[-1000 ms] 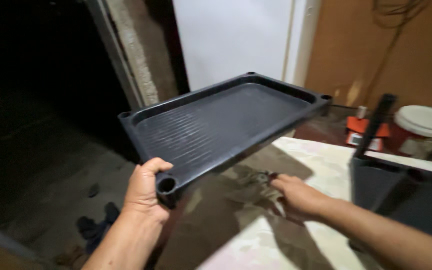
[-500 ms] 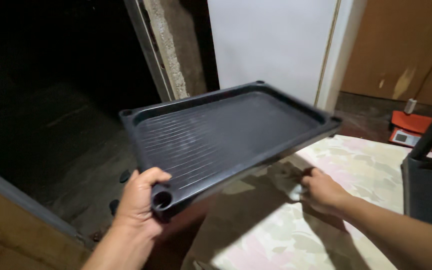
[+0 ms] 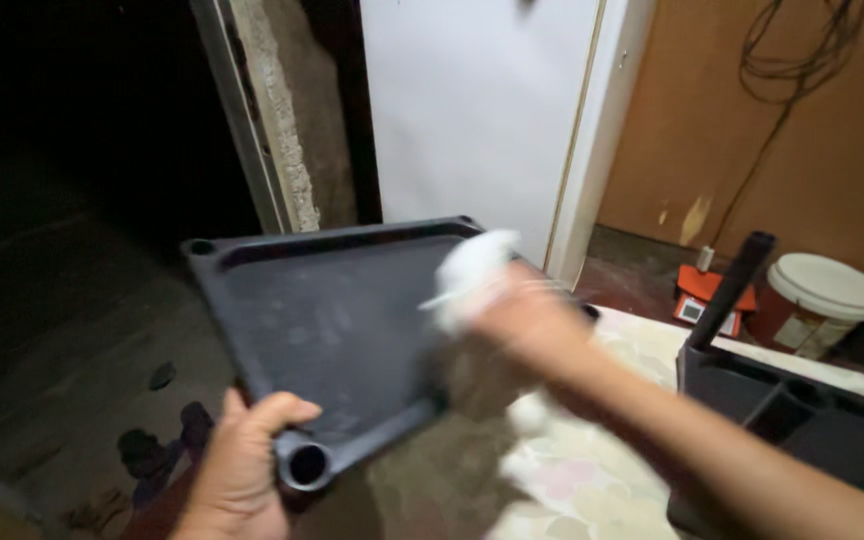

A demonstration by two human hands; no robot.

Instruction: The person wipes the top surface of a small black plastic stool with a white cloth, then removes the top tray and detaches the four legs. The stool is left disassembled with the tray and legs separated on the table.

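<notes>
The left hand (image 3: 242,470) gripped the near corner of the black tray (image 3: 322,330) beside its round socket, fingers wrapped over the rim, holding it tilted above the floor. The right hand (image 3: 527,320), blurred with motion, was closed around a white cloth (image 3: 467,270) and pressed it on the tray's edge at about three o'clock. To wipe well, the left grip probably needed to stay firm while the cloth followed the ribs. Below at five o'clock lay a floral sheet (image 3: 572,480); at three o'clock stood another black rack (image 3: 792,410), a white-lidded bucket (image 3: 817,300) and an orange box (image 3: 707,295).
</notes>
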